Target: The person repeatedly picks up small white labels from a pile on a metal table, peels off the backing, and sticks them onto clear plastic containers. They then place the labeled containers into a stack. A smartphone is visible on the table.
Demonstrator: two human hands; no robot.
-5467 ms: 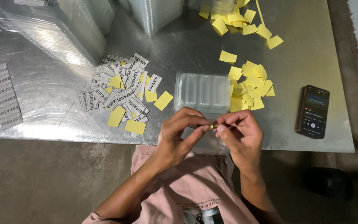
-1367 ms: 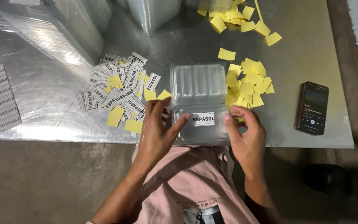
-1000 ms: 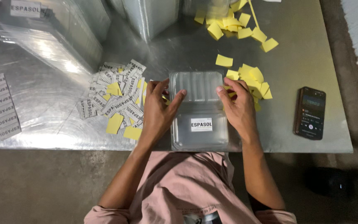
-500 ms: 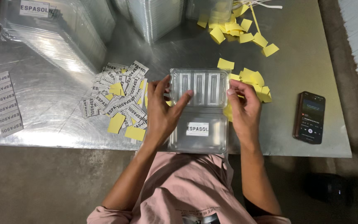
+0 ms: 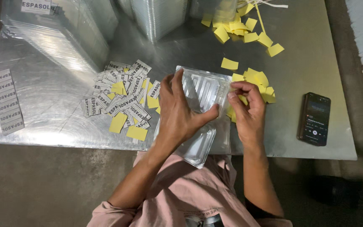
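My left hand (image 5: pixel 179 113) lies over a clear plastic clamshell tray (image 5: pixel 204 90), with its fingers spread on the lid and its thumb hooked round the right side. My right hand (image 5: pixel 246 109) pinches the tray's right edge with thumb and fingertips. The tray is tilted and half folded, and its lower part (image 5: pixel 198 149) hangs past the near edge of the metal table (image 5: pixel 55 113). Its white label is hidden under my left hand.
A heap of white printed labels and yellow backing slips (image 5: pixel 120 98) lies left of the tray. More yellow slips (image 5: pixel 255 80) sit to the right and at the back (image 5: pixel 240 29). A black phone (image 5: pixel 314 119) rests far right. Stacks of clear trays (image 5: pixel 64 33) stand behind. A label strip (image 5: pixel 7 101) lies far left.
The tray lay flat and open between my hands with its label showing. Now it is turned and folding shut, with my left hand over it and my right hand moved to its upper right edge.
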